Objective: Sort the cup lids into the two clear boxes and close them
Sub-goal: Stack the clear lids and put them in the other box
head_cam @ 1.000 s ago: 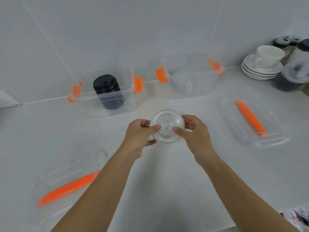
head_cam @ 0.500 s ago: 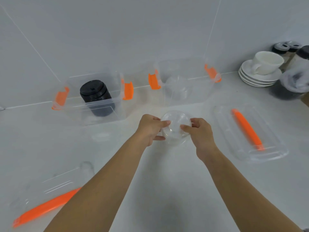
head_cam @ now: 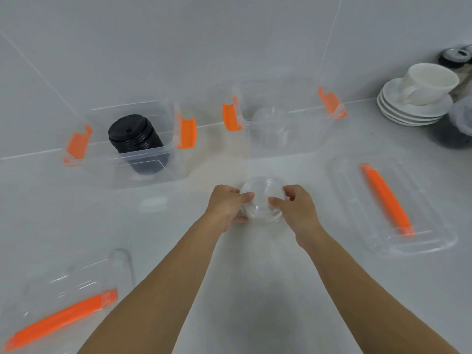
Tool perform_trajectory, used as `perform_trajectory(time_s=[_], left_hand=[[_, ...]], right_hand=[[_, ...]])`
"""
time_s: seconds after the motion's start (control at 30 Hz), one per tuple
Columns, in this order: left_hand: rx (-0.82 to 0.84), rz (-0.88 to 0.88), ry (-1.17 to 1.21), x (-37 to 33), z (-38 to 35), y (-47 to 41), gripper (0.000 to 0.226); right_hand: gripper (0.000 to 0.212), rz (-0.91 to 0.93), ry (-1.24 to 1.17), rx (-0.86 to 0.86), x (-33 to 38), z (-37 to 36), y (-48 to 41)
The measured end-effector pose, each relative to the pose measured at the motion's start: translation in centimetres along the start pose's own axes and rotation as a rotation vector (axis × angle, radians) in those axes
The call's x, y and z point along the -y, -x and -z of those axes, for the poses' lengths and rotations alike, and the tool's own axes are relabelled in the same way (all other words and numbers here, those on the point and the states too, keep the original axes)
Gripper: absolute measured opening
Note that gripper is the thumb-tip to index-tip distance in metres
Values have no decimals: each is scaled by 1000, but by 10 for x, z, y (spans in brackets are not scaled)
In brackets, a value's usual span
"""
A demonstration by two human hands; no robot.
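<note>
My left hand and my right hand both grip a stack of clear cup lids just above the white counter, in front of the right clear box. That box has orange latches and holds a few clear lids. The left clear box holds a stack of black lids. One box cover with an orange handle lies flat at the right. The other box cover lies at the lower left.
Stacked white saucers with a white cup stand at the back right. Dark containers sit beside them at the right edge. The tiled wall runs right behind both boxes.
The view shifted, so the boxes sit a little more to the left and lower in the frame. Both hands stay closed on the clear lid stack and have lowered it toward the counter.
</note>
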State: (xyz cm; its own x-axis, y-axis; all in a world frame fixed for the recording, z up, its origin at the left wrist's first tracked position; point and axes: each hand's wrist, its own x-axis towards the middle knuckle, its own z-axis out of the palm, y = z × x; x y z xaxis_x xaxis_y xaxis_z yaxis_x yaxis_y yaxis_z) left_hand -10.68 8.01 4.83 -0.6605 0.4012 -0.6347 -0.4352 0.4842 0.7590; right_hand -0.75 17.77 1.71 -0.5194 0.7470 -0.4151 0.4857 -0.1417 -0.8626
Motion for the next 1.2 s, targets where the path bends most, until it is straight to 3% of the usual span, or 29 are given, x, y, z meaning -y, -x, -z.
perform_trajectory(time_s=[0.23, 0.4, 0.53, 0.63, 1.07, 1.2], left_hand=[[3, 6, -34, 1, -5, -3, 24], [60, 85, 31, 1, -4, -3, 29], [102, 143, 84, 1, -2, -4, 11], [113, 144, 81, 2, -2, -4, 10], [137, 56, 50, -8, -4, -3, 40], [134, 32, 81, -13, -3, 0, 46]], right_hand=[[42, 13, 20, 71, -2, -1, 4], [40, 51, 23, 23, -4, 0, 8], [52, 93, 32, 35, -2, -1, 9], [51, 90, -7, 68, -2, 0, 9], [34, 23, -321, 46, 2, 16, 9], [57, 4, -348, 68, 9, 21, 7]])
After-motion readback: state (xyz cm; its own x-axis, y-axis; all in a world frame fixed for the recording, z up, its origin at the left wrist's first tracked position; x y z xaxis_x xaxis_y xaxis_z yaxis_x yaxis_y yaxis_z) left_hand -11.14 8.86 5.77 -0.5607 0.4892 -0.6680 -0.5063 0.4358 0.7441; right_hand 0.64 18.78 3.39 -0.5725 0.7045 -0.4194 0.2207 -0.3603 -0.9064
